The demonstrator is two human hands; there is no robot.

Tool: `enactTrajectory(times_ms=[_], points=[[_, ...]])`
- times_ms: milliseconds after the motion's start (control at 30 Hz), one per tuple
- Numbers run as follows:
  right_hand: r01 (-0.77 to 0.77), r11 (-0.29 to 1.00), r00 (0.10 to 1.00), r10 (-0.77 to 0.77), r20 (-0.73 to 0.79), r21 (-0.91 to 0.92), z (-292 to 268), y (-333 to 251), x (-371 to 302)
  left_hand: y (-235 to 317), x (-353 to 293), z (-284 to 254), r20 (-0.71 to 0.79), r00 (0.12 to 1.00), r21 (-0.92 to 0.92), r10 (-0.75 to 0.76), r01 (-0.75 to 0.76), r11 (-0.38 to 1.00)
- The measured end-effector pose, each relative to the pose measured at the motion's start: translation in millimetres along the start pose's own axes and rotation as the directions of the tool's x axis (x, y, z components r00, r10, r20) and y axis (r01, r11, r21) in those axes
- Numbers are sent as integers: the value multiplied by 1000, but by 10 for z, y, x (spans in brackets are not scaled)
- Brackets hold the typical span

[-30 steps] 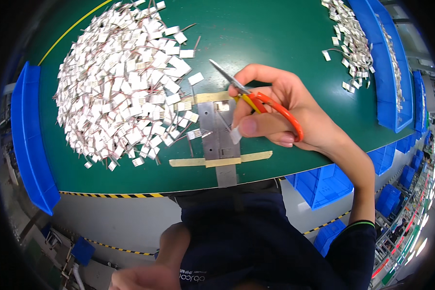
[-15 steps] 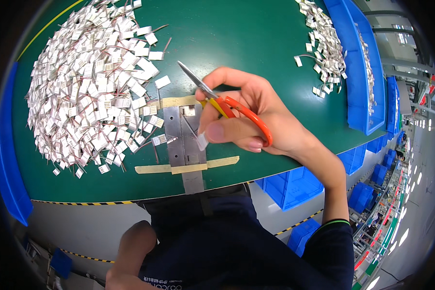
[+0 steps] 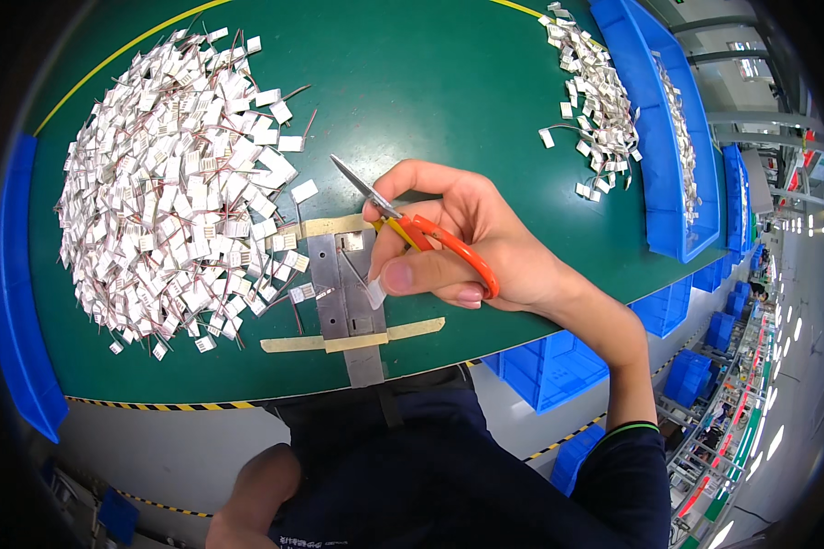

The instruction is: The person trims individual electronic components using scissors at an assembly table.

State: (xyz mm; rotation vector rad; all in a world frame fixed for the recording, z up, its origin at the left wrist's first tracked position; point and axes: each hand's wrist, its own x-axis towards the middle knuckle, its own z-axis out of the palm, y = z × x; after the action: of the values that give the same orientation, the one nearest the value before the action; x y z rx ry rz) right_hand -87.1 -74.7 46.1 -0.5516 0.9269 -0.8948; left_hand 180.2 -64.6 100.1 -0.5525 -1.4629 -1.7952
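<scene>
Scissors (image 3: pixel 412 229) diagonal, blades (image 3: pixel 362 185) toward upper left

Scissor handles (image 3: pixel 421 236) orange, yellow; connector (image 3: pixel 375 293) seemingly whitish; table (image 3: pixel 403 82) green; edge (image 3: pixel 178 405) striped yellow-black.

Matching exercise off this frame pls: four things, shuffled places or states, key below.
1. Scissors
2. Metal plate
3. Larger connector heap
4. Smaller connector heap

A. On the left part of the green tabletop
B. Held in the right hand
C. Beside the long blue bin on the right
D. Fixed down with tan tape

Pairs: 1-B, 2-D, 3-A, 4-C
</scene>
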Motion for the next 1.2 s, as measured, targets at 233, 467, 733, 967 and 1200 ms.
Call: enactTrajectory(times_ms=[233, 467, 733, 967, 1200], points=[[4, 999, 1000, -3, 27, -39, 2, -30, -1, 29, -104, -37, 41, 985, 0, 170, -170, 985], [21, 994, 999, -24, -28, -108, 51, -61, -27, -249, -613, -53, -341, 685, -66, 644, -700, 711], [169, 972, 967, -196, -164, -165, 24, 40, -42, -716, 229, -90, -954, 289, 178, -81, 761, 624], [248, 940, 939, -293, -181, -236, 113, 119, -32, -938, 107, -131, -933, 326, 122, -150, 684, 720], [254, 940, 937, -297, -182, -227, 144, 133, -65, -1025, 66, -112, -931, 324, 65, -168, 600, 797]])
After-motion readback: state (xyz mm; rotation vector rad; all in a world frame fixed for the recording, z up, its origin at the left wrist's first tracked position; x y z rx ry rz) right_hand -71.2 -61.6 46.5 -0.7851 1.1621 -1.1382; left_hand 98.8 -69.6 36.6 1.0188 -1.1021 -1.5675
